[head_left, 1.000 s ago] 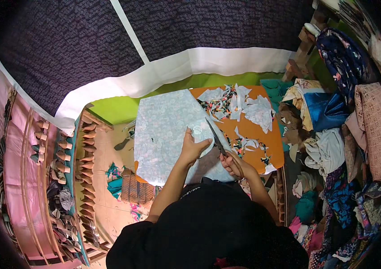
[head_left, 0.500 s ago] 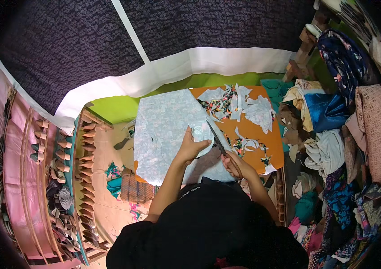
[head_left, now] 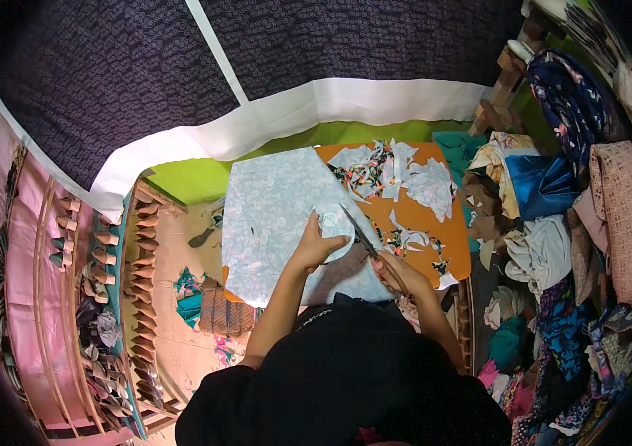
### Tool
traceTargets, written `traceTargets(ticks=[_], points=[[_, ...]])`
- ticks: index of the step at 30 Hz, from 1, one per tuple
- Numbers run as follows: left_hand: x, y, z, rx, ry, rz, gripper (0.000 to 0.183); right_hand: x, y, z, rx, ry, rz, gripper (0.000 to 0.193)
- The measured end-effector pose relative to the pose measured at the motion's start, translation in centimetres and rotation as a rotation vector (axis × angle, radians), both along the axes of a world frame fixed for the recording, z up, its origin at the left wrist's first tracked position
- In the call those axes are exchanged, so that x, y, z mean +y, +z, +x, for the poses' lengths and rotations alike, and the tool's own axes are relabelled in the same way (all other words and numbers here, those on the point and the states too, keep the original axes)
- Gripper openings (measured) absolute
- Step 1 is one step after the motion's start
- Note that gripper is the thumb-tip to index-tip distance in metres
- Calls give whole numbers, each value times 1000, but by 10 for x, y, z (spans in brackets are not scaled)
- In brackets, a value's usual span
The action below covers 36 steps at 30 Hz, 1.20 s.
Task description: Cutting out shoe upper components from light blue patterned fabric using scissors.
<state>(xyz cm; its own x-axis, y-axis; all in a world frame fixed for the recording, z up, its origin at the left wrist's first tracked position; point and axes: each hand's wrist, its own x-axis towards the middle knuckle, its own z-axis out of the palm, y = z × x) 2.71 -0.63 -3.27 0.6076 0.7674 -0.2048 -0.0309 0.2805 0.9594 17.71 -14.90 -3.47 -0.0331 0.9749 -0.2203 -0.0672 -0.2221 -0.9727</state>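
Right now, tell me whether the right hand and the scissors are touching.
Touching. The head view shows the right hand closed around one end of the scissors, which point away from it across the pale cloth.

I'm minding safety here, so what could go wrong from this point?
The left hand has its thumb close to the scissors, so it might get nicked. The cloth could slip, as only that hand seems to press it down. Loose scraps near its right edge might snag the scissors.

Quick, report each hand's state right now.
Left hand: open, thumb spread, resting on the pale fabric.
Right hand: closed, holding the dark scissors.
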Motion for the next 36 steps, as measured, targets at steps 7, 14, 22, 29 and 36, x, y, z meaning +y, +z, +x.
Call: traceTargets(ticks=[7, 14, 22, 29, 36], points=[[1, 18, 3, 105, 97, -28, 28, 0, -4, 2, -115, 55, 110, 17], [-2, 24, 8, 138, 242, 61, 20, 0, -9, -1, 439, -15, -275, 30], [0, 18, 6, 149, 249, 86, 21, -2, -5, 0, 199, 102, -166, 35], [1, 13, 2, 224, 207, 124, 25, -1, 1, -1, 104, 111, -174, 47], [-6, 36, 3, 159, 193, 84, 26, -3, 5, -5, 176, 86, -176, 43]])
